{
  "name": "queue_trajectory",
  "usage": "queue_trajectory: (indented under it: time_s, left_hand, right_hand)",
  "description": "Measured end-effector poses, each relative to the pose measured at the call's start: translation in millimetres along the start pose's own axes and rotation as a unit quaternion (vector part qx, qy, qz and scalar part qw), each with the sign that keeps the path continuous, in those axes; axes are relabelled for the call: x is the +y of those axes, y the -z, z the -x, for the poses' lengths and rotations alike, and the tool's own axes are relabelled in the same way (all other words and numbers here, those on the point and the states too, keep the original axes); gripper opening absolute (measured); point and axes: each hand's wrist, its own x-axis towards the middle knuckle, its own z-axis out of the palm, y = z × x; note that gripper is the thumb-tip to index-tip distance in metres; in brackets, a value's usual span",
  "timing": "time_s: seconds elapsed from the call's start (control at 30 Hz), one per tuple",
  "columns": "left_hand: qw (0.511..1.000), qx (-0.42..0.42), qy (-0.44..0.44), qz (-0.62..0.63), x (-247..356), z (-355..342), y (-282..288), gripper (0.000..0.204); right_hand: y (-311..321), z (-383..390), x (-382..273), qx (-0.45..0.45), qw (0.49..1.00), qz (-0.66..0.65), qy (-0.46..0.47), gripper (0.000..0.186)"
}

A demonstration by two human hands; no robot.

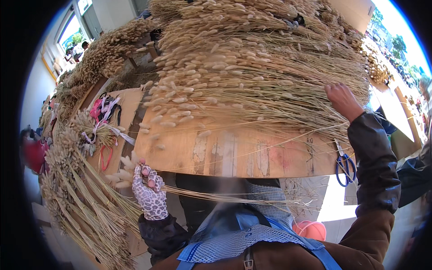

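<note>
We start with the great heap of dried grass stems (252, 67) lying across the wooden worktop (234, 153), fluffy seed heads pointing left and bare stalk ends fanned out to the right. Our right hand (343, 101) rests on those stalk ends at the heap's right edge, fingers bent into the stems; we cannot tell whether its grip has closed on any. Tied bundles (85, 198) stand below on our left. Our left hand (150, 191), in a spotted glove, has its grip clenched around a small bunch (211, 195) held out below the worktop's front edge, heads left, stalks trailing right across our apron. We judge these stems light, dry and brittle, the heads quick to shed, so they are best held on the stalks just under the heads. Blue scissors (345, 167) lie at the worktop's right corner.
</note>
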Motion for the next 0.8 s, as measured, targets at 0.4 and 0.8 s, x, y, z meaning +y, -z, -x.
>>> queue_trajectory:
  time_s: [0.4,0.8]
  left_hand:
    - [0.996,-0.049,0.048,0.059,-6,-4,9,0.029]
    - [0.997,-0.042,0.047,0.054,-6,0,2,0.028]
  right_hand:
    - [108,87,8,0.018,1.0,0.003,-0.011,0.037]
    - [111,152,36,0.124,0.986,0.025,-0.11,0.043]
